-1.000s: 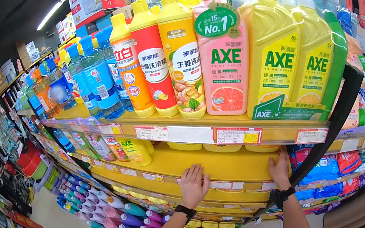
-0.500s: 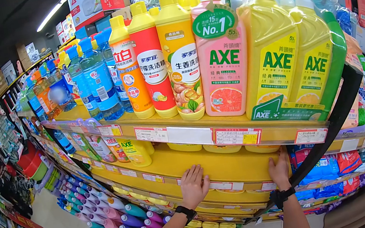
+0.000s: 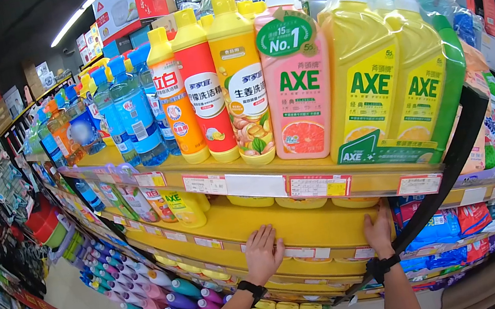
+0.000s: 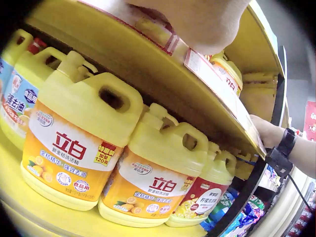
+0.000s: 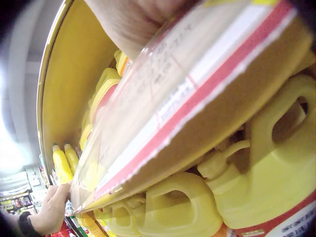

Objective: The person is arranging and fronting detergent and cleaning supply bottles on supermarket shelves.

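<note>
My left hand (image 3: 264, 254) rests with straight fingers on a yellow shelf (image 3: 313, 227), its wrist over the front edge. To the right, my right hand (image 3: 378, 231) lies on the same shelf near its black end post (image 3: 442, 186). Neither hand holds anything. A yellow AXE bottle (image 3: 184, 207) stands on this shelf, left of the left hand. Farther in, the bases of yellow jugs (image 3: 299, 202) show under the upper shelf. In the left wrist view, large yellow detergent jugs (image 4: 81, 140) with orange labels stand on the shelf below the hands.
The upper shelf holds dish soap bottles, among them a pink AXE bottle (image 3: 296, 86) and a wrapped pair of yellow ones (image 3: 373, 79). Purple, pink and teal bottles (image 3: 160, 295) crowd the floor at left. Bagged goods (image 3: 431, 221) fill shelves at right.
The upper-shelf bottles sit slightly lower and farther left in the head view, as the camera has shifted a little. Both hands stay in place on the shelf.
</note>
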A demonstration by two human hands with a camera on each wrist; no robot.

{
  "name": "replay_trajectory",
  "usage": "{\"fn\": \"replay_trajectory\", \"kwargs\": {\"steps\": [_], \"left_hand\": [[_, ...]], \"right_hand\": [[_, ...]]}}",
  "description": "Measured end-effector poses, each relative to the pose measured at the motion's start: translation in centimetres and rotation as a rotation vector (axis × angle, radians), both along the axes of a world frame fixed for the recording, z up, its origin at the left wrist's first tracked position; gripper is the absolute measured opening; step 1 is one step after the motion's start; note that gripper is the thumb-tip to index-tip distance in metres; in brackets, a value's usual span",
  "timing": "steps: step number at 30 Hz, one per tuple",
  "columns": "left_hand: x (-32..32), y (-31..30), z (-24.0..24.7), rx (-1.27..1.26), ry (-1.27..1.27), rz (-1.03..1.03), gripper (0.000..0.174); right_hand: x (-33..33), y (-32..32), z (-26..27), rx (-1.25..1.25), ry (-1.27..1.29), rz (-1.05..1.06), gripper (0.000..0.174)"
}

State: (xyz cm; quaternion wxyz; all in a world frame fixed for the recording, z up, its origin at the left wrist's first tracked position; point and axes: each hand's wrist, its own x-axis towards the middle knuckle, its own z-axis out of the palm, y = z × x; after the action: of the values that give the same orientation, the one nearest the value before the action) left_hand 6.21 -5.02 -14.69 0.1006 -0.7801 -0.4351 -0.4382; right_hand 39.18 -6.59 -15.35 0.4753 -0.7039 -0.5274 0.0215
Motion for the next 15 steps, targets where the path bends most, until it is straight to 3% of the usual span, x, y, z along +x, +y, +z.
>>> {"fn": "replay_trajectory", "kwargs": {"steps": [4,10,15], "left_hand": [[-0.6,0.4,0.5,-0.124,0.029,-0.031,0.041],[-1.6,2.4,7.6,0.004,0.11,0.095,0.051],[-2.9,5.7,10.0,0.162,0.155,0.081,0.048]], "right_hand": [[0.0,0.1,-0.3,0.001,0.015,-0.005,0.07],[0.8,0.7,-2.0,0.016,-0.05,-0.019,0.069],[0.7,0.6,-1.8,0.016,-0.058,-0.011,0.069]]}}
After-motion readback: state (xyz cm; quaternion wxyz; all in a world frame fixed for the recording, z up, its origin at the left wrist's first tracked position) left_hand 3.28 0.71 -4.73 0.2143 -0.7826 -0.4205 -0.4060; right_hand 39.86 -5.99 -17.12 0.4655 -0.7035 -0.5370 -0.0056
